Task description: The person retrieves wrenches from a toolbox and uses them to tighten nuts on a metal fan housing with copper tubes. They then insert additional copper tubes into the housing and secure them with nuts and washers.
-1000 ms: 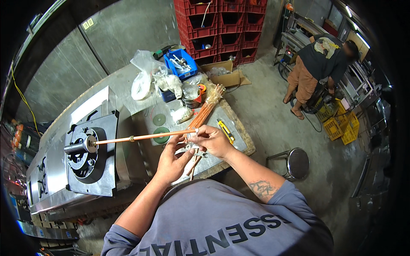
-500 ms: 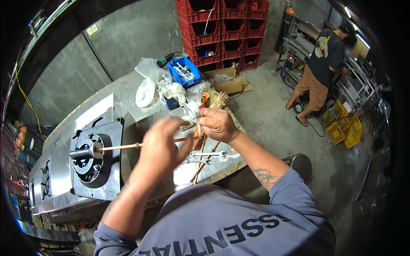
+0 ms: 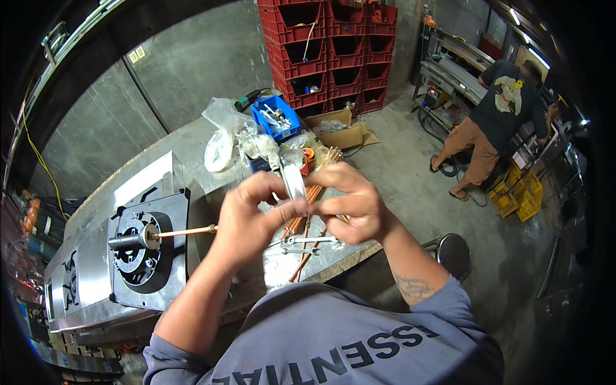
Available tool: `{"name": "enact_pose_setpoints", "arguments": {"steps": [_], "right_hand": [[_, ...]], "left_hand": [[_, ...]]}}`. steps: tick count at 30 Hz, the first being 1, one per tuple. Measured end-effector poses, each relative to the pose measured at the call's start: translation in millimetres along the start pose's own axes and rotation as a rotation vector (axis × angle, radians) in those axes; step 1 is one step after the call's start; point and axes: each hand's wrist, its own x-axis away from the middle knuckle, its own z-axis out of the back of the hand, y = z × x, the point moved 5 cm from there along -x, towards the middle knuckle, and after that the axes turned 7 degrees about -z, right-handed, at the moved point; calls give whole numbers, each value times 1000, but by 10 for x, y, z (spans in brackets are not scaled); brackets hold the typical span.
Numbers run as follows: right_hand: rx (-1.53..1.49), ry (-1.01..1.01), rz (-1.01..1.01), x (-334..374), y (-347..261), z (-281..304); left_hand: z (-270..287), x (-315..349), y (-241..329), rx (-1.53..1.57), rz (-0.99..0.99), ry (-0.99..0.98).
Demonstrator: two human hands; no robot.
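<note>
In front of my chest, both hands meet at a roll of white thread seal tape [image 3: 294, 182], tilted nearly on edge. My left hand [image 3: 247, 215] is closed on it, thumb and fingers at its left and lower sides. My right hand [image 3: 353, 202] is closed in a pinch by the roll's right side; what lies between its fingertips is too small to make out. Left of my hands, a copper tube [image 3: 186, 231] with a brass nut runs from a round black burner [image 3: 136, 247] on a black plate. Wrenches [image 3: 309, 240] and copper tubes [image 3: 314, 194] lie beneath my hands.
Behind my hands are a blue bin [image 3: 276, 117] of small parts, plastic bags [image 3: 219, 151] and a cardboard box [image 3: 346, 131]. Red stacked crates [image 3: 296, 52] stand beyond the bench. At right are a stool [image 3: 453, 250], yellow crates [image 3: 516, 192] and another person [image 3: 504, 115] at a machine.
My left hand has come right, off the copper tube area, and now holds the tape roll. My right hand has shifted to a pinch beside it. The other person has turned and leaned.
</note>
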Motion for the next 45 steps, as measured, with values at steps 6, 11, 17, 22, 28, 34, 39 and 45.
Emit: {"name": "enact_pose_setpoints", "arguments": {"steps": [6,11,17,22,28,34,39,45], "right_hand": [[-769,-75,-859,688,-307,-222],[-843,-68,-1101,1170,-315,-700],[-678,99,-1052,1525,0,-1005],[-147,74,-758,1530,157,-1027],[-531,70,-970,1240,676,-942],[-736,84,-1076,402,1040,-640],[-815,66,-997,-47,662,-411],[-516,121,-656,278,-288,-199]], "left_hand": [[-404,772,156,-712,-874,-215],[-477,971,-463,-803,-792,-272],[-585,1129,-1362,308,454,-333],[-621,939,-1547,531,532,-134],[-389,363,-1403,-248,108,-111],[-271,-26,-1201,-618,-484,158],[-271,31,-1239,-362,-409,318],[-301,653,-1267,-82,1,140]]}}
